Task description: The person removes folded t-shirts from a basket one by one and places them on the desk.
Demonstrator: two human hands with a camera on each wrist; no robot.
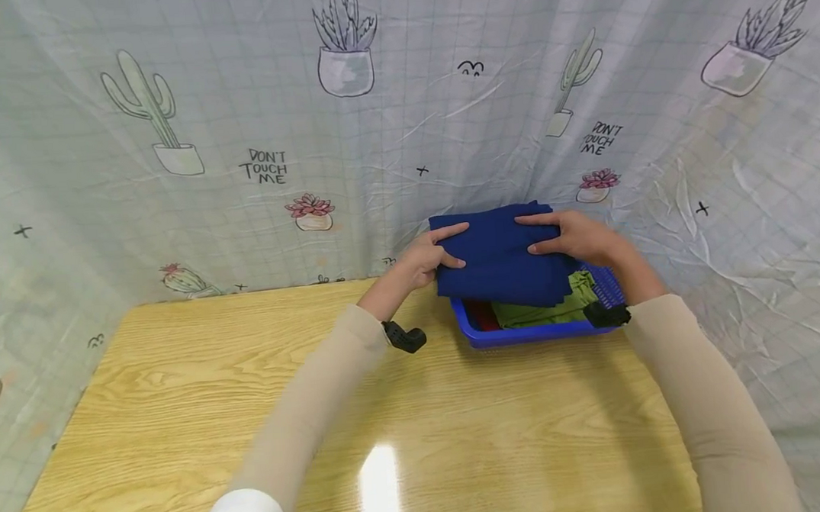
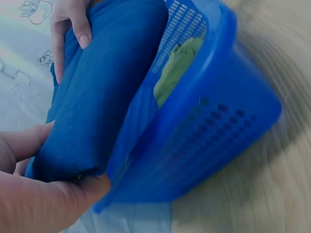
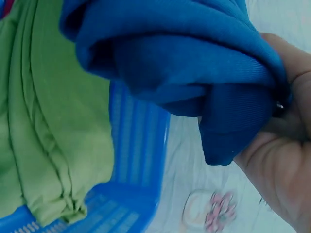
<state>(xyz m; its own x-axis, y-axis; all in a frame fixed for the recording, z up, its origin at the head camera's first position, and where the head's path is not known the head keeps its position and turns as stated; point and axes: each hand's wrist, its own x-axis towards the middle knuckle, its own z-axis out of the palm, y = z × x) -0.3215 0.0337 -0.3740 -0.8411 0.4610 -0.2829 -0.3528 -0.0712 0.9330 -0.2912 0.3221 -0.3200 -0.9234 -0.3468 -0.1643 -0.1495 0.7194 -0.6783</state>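
Note:
A folded dark blue cloth [image 1: 499,256] is held over a blue plastic basket [image 1: 523,333] by both hands. At its left end my left hand [image 1: 422,257] grips it, thumb and fingers on opposite faces. My right hand [image 1: 577,235] holds the other end the same way; in the right wrist view a corner of the blue cloth [image 3: 233,121] hangs below the palm. Inside the basket lies a crumpled green cloth [image 1: 563,303], with a dark red cloth [image 1: 483,314] beside it, partly hidden under the blue one.
The basket stands on a wood-grain table [image 1: 250,377] near its far right corner. Behind and to the right hangs a pale curtain [image 1: 405,134] printed with cactus pots, close to the basket. A black wrist camera [image 1: 405,337] juts from the left wrist.

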